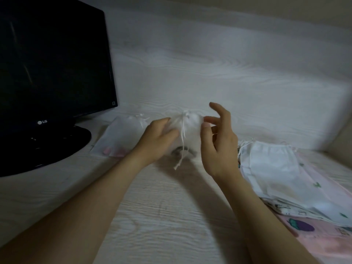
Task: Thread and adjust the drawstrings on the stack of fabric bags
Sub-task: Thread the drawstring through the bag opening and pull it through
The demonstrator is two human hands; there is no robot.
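Note:
A small white fabric bag (188, 134) is held up above the table between both hands, its mouth gathered. A white drawstring (182, 145) hangs down its front, the loose end dangling near the tabletop. My left hand (158, 140) grips the bag's left side with curled fingers. My right hand (217, 141) pinches the bag's right edge between thumb and a finger, the other fingers spread upward. A stack of white and printed fabric bags (282, 174) lies to the right. Another white bag (122, 138) lies flat on the left.
A black monitor (53, 73) on a round stand (57, 145) fills the left side. The pale wood-grain table (162, 216) runs to a wall of the same pattern behind. A pink printed cloth (323, 239) lies under the stack at right.

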